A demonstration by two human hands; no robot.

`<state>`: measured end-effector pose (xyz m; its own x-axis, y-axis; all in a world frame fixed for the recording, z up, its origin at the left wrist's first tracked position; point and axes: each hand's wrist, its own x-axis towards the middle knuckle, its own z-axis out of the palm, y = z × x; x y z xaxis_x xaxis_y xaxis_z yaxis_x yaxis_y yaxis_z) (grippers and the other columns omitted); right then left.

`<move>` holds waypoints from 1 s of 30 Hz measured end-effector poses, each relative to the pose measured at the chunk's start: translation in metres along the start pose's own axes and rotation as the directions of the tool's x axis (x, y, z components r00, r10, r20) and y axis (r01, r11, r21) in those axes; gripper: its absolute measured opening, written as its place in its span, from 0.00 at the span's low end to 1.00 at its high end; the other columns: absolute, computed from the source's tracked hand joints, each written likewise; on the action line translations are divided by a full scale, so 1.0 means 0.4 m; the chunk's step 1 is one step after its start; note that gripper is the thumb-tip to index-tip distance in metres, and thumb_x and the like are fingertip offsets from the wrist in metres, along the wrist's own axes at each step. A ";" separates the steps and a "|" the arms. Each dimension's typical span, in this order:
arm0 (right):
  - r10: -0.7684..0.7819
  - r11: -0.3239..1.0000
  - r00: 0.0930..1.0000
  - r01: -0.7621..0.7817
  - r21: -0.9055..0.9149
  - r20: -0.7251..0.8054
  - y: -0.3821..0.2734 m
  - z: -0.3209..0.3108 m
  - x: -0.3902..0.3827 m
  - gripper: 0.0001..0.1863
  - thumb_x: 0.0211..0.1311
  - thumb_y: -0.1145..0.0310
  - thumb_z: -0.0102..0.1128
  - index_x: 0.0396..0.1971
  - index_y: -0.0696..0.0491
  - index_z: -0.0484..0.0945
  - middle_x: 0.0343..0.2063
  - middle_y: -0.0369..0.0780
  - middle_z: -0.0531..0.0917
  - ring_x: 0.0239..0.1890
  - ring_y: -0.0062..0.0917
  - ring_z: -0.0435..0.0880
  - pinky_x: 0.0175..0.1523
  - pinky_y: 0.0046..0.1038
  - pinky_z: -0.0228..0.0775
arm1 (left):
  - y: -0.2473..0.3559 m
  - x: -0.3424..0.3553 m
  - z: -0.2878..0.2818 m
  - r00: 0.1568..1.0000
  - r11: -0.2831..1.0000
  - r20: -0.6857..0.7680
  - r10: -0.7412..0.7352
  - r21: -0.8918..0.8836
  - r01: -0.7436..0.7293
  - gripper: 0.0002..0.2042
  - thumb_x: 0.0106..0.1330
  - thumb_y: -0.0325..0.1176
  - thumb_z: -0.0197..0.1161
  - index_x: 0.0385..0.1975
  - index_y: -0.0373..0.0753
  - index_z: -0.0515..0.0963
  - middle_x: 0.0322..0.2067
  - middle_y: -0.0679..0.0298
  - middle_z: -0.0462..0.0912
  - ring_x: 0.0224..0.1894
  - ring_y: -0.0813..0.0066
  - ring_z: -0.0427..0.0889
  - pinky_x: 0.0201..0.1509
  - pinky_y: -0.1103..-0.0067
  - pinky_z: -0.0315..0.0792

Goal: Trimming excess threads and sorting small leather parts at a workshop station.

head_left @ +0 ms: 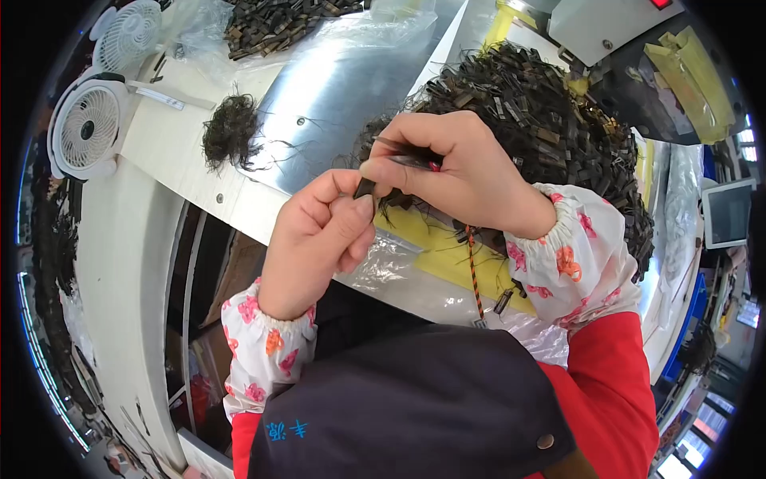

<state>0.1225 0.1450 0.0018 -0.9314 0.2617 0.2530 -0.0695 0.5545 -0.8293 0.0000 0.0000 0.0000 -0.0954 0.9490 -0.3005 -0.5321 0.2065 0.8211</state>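
Note:
My left hand [323, 239] pinches a small dark flat piece [365, 188] between thumb and fingertips. Right beside it, my right hand [459, 164] is closed around a slim dark tool [408, 152] that looks like tweezers; a bit of pink shows near its grip. The fingertips of both hands meet, so the contact between tool and piece is partly hidden. Behind my right hand rises a big heap of small dark rectangular pieces [527, 96] with thin wiry strands. A tangled clump of dark strands [230, 132] lies on the table to the left.
Another pile of dark pieces [279, 24] lies at the far side on clear plastic. A metal plate [319, 88] covers part of the white table. Two white fans [86, 129] stand at the left. An orange-black cord [474, 271] hangs near my right sleeve, over yellow sheeting [447, 267].

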 end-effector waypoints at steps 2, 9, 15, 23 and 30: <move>0.141 0.988 0.983 -0.133 0.076 -0.120 0.004 0.020 0.000 0.16 0.55 0.68 0.60 0.42 0.58 0.71 0.25 0.38 0.80 0.24 0.17 0.77 0.29 0.18 0.66 | -0.013 0.003 0.012 0.959 0.926 -0.158 0.235 0.335 -0.171 0.11 0.68 0.31 0.49 0.42 0.31 0.72 0.15 0.72 0.67 0.16 0.89 0.61 0.18 0.90 0.55; -0.360 0.730 0.908 0.129 -0.671 -0.216 0.001 0.031 -0.010 0.13 0.50 0.65 0.60 0.35 0.54 0.72 0.17 0.36 0.73 0.18 0.26 0.76 0.22 0.25 0.68 | -0.021 0.005 -0.004 0.936 0.965 -0.253 0.244 0.163 -0.207 0.11 0.68 0.31 0.49 0.42 0.31 0.74 0.14 0.73 0.67 0.14 0.90 0.60 0.16 0.91 0.53; -0.478 0.653 0.849 0.171 -0.738 -0.226 0.019 0.055 0.001 0.13 0.41 0.70 0.56 0.32 0.52 0.73 0.17 0.35 0.69 0.17 0.23 0.74 0.20 0.24 0.66 | -0.021 0.016 -0.003 0.924 0.947 -0.266 0.275 0.241 -0.212 0.11 0.67 0.29 0.49 0.44 0.31 0.74 0.14 0.73 0.68 0.14 0.91 0.60 0.16 0.91 0.54; -0.099 0.993 0.864 0.052 -0.108 -0.494 0.004 0.020 0.010 0.11 0.46 0.72 0.61 0.30 0.58 0.74 0.19 0.40 0.77 0.22 0.29 0.79 0.26 0.24 0.69 | -0.012 0.028 -0.004 0.966 0.919 -0.187 0.177 0.384 -0.094 0.10 0.66 0.29 0.51 0.41 0.33 0.76 0.15 0.73 0.70 0.15 0.91 0.64 0.19 0.91 0.59; 0.288 0.950 0.843 -0.195 0.243 -0.454 0.050 -0.002 -0.016 0.09 0.58 0.69 0.57 0.28 0.60 0.73 0.19 0.36 0.77 0.22 0.14 0.75 0.27 0.19 0.65 | 0.066 0.176 -0.081 0.717 0.007 0.296 0.631 0.922 -0.387 0.08 0.59 0.27 0.55 0.36 0.33 0.77 0.28 0.59 0.78 0.28 0.62 0.77 0.34 0.75 0.70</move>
<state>0.1274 0.1550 -0.0162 -0.6429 0.7393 0.2004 0.0285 0.2845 -0.9583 -0.0480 0.0648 -0.0150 -0.1557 0.8811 0.4465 0.8088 -0.1458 0.5698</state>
